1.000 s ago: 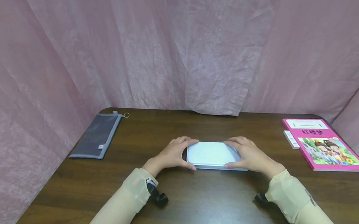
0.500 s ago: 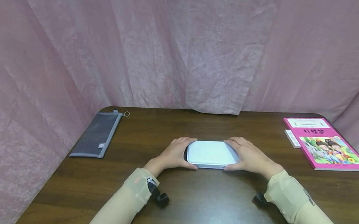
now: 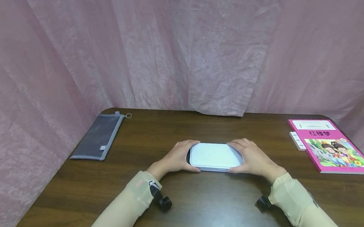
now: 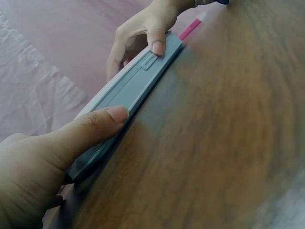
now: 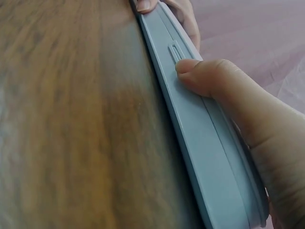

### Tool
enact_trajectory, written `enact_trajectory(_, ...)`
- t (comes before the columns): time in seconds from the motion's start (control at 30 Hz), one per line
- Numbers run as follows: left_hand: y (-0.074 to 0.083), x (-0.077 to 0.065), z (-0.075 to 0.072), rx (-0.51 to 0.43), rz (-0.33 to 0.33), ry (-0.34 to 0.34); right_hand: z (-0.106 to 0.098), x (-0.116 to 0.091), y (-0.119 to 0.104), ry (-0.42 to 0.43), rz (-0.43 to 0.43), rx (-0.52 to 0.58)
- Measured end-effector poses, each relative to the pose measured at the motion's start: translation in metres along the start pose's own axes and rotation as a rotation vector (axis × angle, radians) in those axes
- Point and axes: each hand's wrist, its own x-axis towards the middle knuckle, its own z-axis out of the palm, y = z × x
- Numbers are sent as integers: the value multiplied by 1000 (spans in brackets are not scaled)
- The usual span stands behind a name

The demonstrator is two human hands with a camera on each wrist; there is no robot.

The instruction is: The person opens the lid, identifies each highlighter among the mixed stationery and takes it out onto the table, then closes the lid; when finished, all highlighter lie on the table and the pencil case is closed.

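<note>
A flat pale blue plastic case (image 3: 216,155) with rounded corners lies lengthwise across the middle of the table. At its left end my left hand (image 3: 176,157) grips it, thumb on the front side and fingers round the back. The right hand (image 3: 253,159) grips the other end in the same way. In the right wrist view, a seam runs along the front side of the case, and my right thumb (image 5: 193,76) presses beside a small raised latch (image 5: 176,51). The left wrist view shows my left thumb (image 4: 95,126) lower along that same side.
A grey zip pouch (image 3: 97,137) with a ring on its zip lies at the left edge of the brown wooden table (image 3: 212,205). Toward the right edge are a pink illustrated book (image 3: 334,146) and a small white block (image 3: 297,141) against it. Pink curtains (image 3: 178,51) hang behind.
One second ago a lower edge of the case stuck out past my right thumb; now it sits in line beneath the top. Both hands have kept nearly the same place.
</note>
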Motion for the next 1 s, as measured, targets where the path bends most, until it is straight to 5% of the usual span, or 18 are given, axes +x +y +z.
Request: enact_trajectory(1.0, 1, -1, 2, 1, -5, 8, -4, 6, 3, -27, 2, 72)
